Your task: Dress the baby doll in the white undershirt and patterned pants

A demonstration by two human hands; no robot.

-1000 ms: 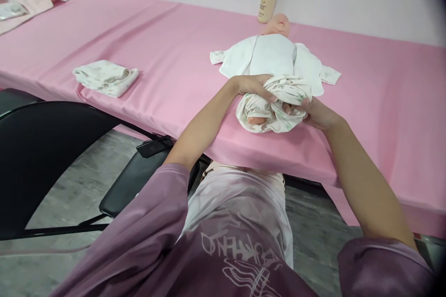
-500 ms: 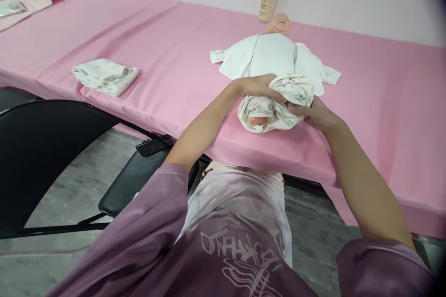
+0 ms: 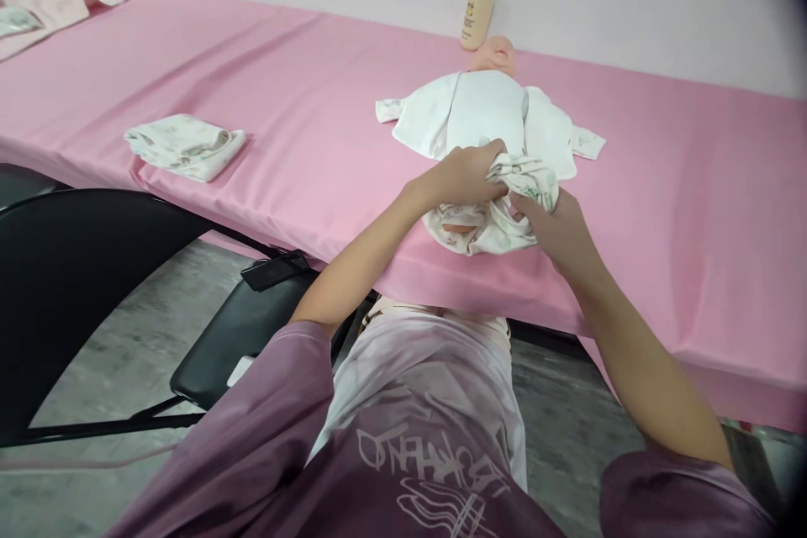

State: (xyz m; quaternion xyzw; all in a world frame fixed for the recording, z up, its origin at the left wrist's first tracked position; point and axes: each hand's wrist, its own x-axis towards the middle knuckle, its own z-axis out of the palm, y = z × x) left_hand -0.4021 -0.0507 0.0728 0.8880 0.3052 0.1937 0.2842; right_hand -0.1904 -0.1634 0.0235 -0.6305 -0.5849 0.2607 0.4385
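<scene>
A baby doll (image 3: 495, 56) lies on its back on the pink-covered table, its head toward the wall. Its torso is in a white baby top (image 3: 488, 105) with the sleeves spread sideways. Around the doll's lower end, white printed baby pants (image 3: 504, 235) are bunched up, and a bit of the doll's foot (image 3: 460, 228) shows in one leg opening. My left hand (image 3: 470, 172) is closed on the gathered fabric from the left. From the right, my right hand (image 3: 551, 218) pinches the same fabric. The fingertips of both hands are partly hidden in the folds.
Behind the doll's head stands a pump bottle (image 3: 477, 8). A folded printed cloth (image 3: 186, 147) lies on the table (image 3: 303, 126) to the left. Black folding chairs (image 3: 81, 286) are at the table's front edge, with a phone (image 3: 276, 269) on one seat.
Both hands have shifted their grip on the bunched pants, and my left hand is now more curled over the fabric. Less of the foot shows. The view has tilted slightly.
</scene>
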